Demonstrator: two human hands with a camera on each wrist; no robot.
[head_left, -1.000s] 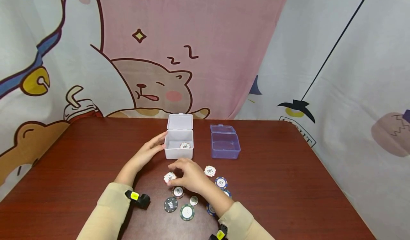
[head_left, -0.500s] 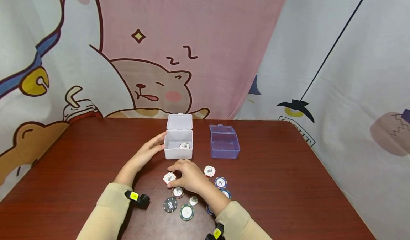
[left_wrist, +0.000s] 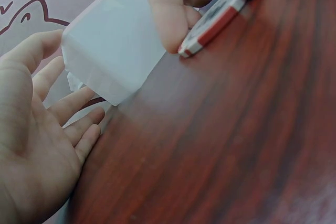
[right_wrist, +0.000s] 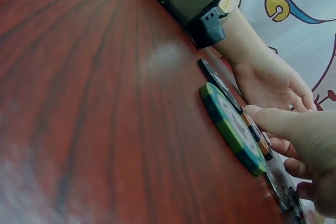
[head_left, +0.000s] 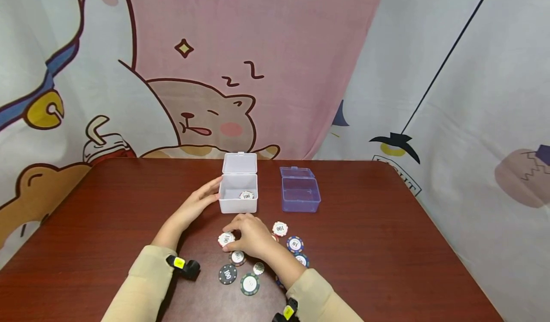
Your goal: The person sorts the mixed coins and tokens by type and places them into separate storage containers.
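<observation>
My right hand [head_left: 251, 236] pinches a red-and-white poker chip [head_left: 226, 239] marked 100 between thumb and finger, in front of the white box. In the left wrist view that chip [left_wrist: 218, 29] is tilted close over the table. Fingers of my left hand [head_left: 195, 208] rest on the left side of the white box [head_left: 238, 206], its lid raised at the back. Inside the box lies another white chip [head_left: 247, 195]. Near the right hand are a brown-edged chip [head_left: 237, 257], a black chip [head_left: 227, 274], a green chip [right_wrist: 231, 124] and a small silvery disc [head_left: 259, 268].
To the right, a translucent purple box [head_left: 301, 206] stands with its lid up. A white chip [head_left: 280, 228] and blue chips [head_left: 295, 244] lie right of the right hand, some partly hidden by the forearm. A cartoon-printed curtain [head_left: 301, 64] hangs behind the brown table [head_left: 386, 245].
My right forearm has shifted slightly left, while its thumb and finger stay at the same red-and-white chip. The left hand stays on the white box.
</observation>
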